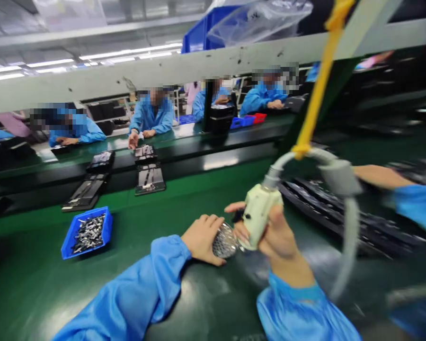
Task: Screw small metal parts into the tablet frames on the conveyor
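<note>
The left hand (pixel 202 237) is closed round a perforated metal disc (pixel 224 241), pinning it to the green table (pixel 145 203). Touching it, the right hand (pixel 277 234) is clamped on a cream electric screwdriver (pixel 257 215) fed by a grey cable (pixel 348 222) on a yellow cord (pixel 317 90). I'd keep the tool square to the disc, with the fingers clear of its tip. A blue bin of screws (pixel 68 237) sits well left.

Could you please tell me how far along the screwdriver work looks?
Done: no finished piece shows near the hands. In hand: the right hand holds the cream screwdriver by the round perforated metal piece in the left hand. Left: dark panels lie beside on the belt; the blue bin holds many screws.
</note>
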